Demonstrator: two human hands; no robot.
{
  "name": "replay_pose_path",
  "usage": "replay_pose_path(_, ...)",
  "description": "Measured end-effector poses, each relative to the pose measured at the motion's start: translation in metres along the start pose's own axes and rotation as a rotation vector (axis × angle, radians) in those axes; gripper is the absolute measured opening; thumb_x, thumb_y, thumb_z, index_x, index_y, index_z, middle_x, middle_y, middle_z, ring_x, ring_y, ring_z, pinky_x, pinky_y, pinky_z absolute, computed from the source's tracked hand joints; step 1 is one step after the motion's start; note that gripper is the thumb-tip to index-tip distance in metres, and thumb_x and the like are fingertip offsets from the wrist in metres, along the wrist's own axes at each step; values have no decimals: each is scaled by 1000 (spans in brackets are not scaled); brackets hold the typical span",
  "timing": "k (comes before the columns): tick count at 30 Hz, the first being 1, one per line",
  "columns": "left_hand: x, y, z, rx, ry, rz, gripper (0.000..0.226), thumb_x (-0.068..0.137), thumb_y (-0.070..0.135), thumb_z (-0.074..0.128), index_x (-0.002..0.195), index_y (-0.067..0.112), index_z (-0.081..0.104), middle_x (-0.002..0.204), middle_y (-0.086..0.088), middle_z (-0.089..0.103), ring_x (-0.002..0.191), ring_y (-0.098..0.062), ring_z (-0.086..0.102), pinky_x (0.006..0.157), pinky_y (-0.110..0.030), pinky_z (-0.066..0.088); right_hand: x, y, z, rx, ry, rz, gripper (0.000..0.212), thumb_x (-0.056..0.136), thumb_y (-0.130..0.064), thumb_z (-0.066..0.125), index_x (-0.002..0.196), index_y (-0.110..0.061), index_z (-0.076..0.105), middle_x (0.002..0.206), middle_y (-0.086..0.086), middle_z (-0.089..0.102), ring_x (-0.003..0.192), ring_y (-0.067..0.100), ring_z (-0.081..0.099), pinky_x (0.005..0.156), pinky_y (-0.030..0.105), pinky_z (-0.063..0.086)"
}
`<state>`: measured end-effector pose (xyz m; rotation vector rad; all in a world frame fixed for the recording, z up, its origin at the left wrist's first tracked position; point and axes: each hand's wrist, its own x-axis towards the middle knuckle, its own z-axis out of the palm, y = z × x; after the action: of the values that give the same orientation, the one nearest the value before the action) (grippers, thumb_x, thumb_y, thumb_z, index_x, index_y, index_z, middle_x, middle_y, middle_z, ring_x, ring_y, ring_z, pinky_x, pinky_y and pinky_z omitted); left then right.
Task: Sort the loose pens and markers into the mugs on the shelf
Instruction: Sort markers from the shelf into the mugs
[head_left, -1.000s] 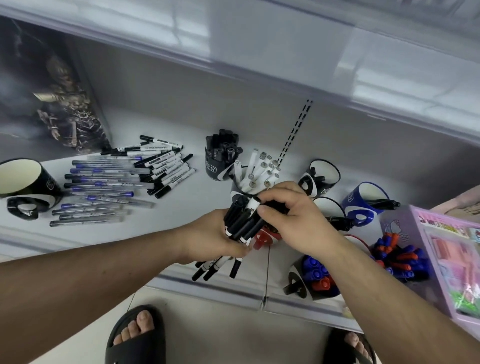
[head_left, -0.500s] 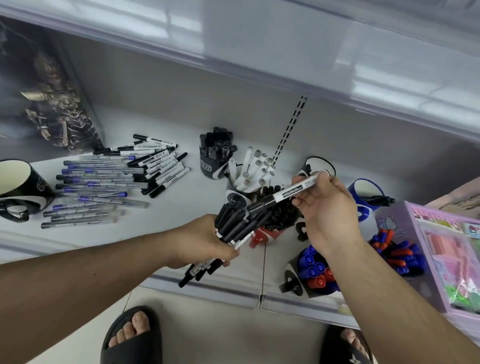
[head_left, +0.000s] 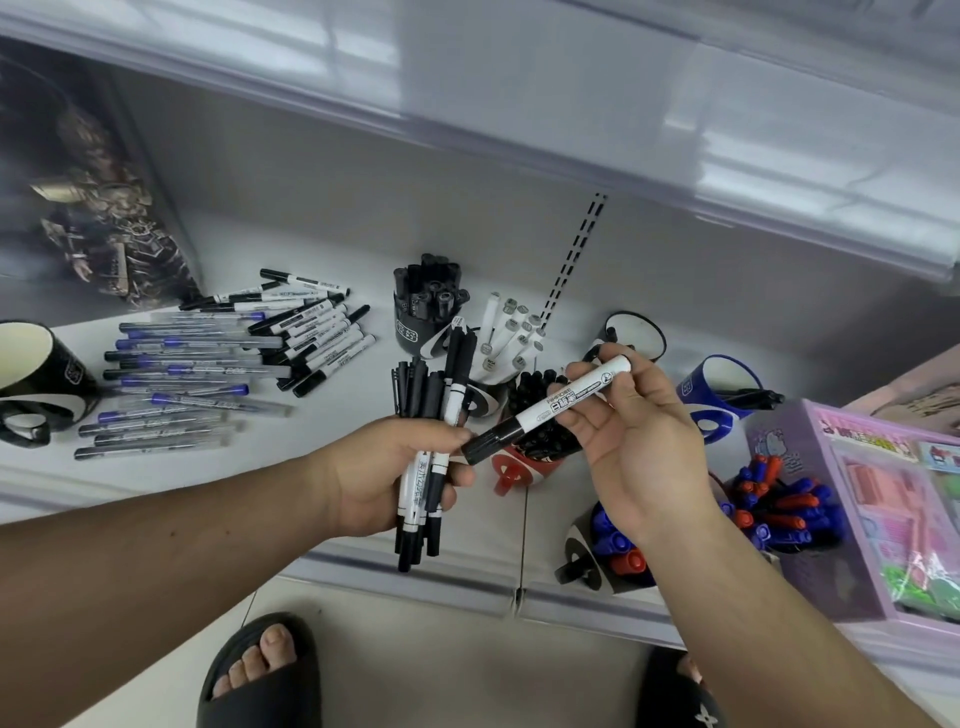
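Holding one white marker (head_left: 550, 411) pinched in the fingers of the right hand (head_left: 631, 441), above the front edge of the shelf (head_left: 332, 561), the person should match it to a mug first. The red mug (head_left: 511, 470) just below looks full of black caps, so a careful choice is needed. The left hand (head_left: 387, 475) is clamped around a bundle (head_left: 428, 415) of pens and should keep it upright, not loosen it.

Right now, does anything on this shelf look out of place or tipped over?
Yes. The black mug at far left lies on its side, empty, next to a pile of loose pens that are not in any mug. The blue mug looks tipped too.
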<state>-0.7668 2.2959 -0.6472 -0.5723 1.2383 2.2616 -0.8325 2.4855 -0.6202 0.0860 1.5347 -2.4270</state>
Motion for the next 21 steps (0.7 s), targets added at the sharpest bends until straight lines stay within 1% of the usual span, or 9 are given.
replay_pose_path(2, 2, 0, 1, -2, -7, 14, 34, 80, 10, 54, 54, 18, 74, 65, -2, 67, 55, -13, 66, 45, -17, 44, -2, 1, -3, 1, 12, -11, 27, 104, -8, 32, 110, -11, 58, 90, 10, 69, 93, 33, 63, 82, 41, 53)
replay_pose_path(4, 3, 0, 4, 5, -2, 13, 44, 90, 6, 49, 57, 16, 75, 68, -2, 70, 59, -13, 68, 46, -18, 44, -5, 2, -6, -13, 35, -6, 27, 104, -7, 32, 110, -12, 58, 90, 9, 70, 91, 31, 65, 79, 38, 56)
replay_pose_path(8, 0, 3, 12, 60, 71, 42, 19, 90, 0, 51, 88, 3, 69, 68, -10, 70, 54, -14, 66, 48, -19, 44, -9, 1, -13, -92, 121, 7, 26, 103, -6, 39, 104, -15, 62, 91, 7, 70, 81, 22, 67, 75, 35, 55)
replay_pose_path(10, 1, 2, 14, 105, 127, 102, 18, 89, -2, 53, 87, 5, 69, 68, -9, 71, 56, -14, 67, 48, -18, 45, -14, -1, -19, -328, 267, -84, 21, 100, -6, 48, 105, -22, 61, 91, 3, 65, 79, 16, 63, 73, 29, 51)
replay_pose_path(12, 1, 2, 18, 121, 204, 166, 20, 88, -5, 55, 83, 7, 71, 69, -9, 71, 54, -14, 66, 46, -18, 45, -22, 0, -26, -671, 357, -297, 25, 97, -7, 54, 107, -30, 58, 79, -7, 59, 67, 2, 56, 64, 16, 46)
replay_pose_path(14, 1, 1, 23, 118, 264, 197, 18, 86, -4, 58, 82, 7, 72, 73, -12, 72, 53, -14, 65, 44, -17, 44, -32, 2, -27, -861, 196, -463, 30, 94, -6, 58, 107, -32, 61, 66, -12, 58, 55, 1, 51, 56, 14, 44)
replay_pose_path(17, 3, -4, 33, 93, 295, 209, 13, 85, -4, 60, 87, 2, 72, 77, -14, 72, 60, -17, 69, 44, -17, 44, -38, 16, -22, -1143, -126, -466, 34, 88, -17, 64, 120, -30, 65, 63, -21, 62, 50, 3, 53, 56, 14, 46)
replay_pose_path(19, 4, -7, 41, 94, 271, 214, 12, 83, -5, 60, 86, 0, 71, 76, -15, 68, 63, -22, 66, 45, -19, 45, -37, 21, -16, -1256, -212, -387, 45, 84, -34, 62, 128, -39, 55, 71, -16, 68, 54, 4, 56, 63, 23, 53)
replay_pose_path(21, 5, -8, 48, 103, 229, 194, 13, 82, -5, 62, 87, 1, 72, 76, -14, 66, 64, -23, 62, 49, -23, 47, -37, 21, -14, -1309, -200, -374, 46, 79, -50, 60, 124, -44, 52, 78, -15, 70, 62, 3, 61, 70, 29, 56)
